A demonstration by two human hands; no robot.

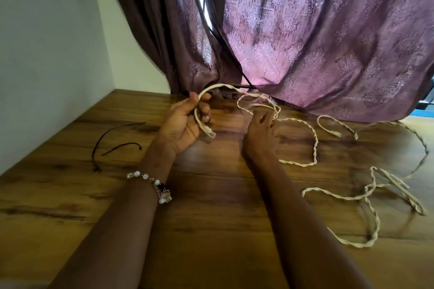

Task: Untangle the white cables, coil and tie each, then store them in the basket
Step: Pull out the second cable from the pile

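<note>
Left hand (185,122) grips white cables (307,145), wooden table (211,218)

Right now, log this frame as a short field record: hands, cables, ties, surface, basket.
left hand: grips white cables near a plug end
right hand: fingers in the cable loop, grip unclear
cables: twisted together, sprawled to the right, uncoiled
black ties: two, lying left of the hands, unused
surface: wooden table
backdrop: purple curtain
basket: not in view
</note>
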